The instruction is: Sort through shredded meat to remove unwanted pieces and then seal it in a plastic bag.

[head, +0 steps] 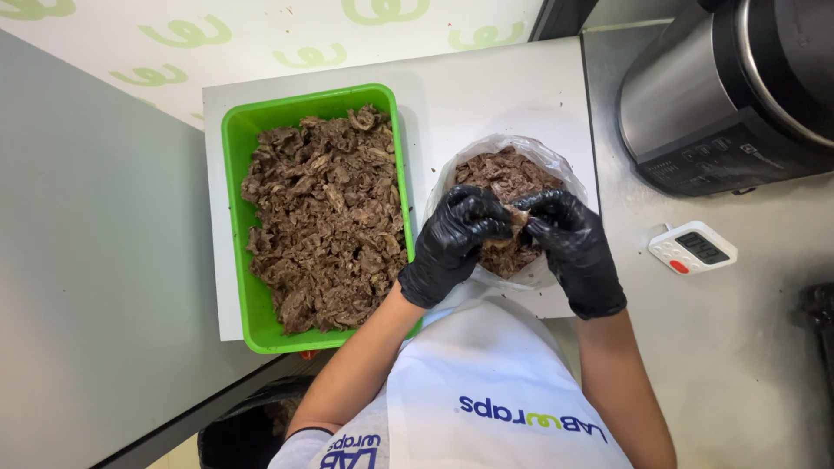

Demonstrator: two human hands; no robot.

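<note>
Both gloved hands — left hand [453,246], right hand [569,249] — pinched one meat shred [519,216] together at frame centre, over a crinkled clear bag [556,161] of meat. The glossy green tray [234,139] crowded the left; bare tabletop [495,95] lay above.

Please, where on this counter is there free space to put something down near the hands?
Free: the steel counter below the small white timer, and the white board behind the bag of meat. Crowded: the strip between the green tray and the bag, where the left hand and right hand work.
</note>
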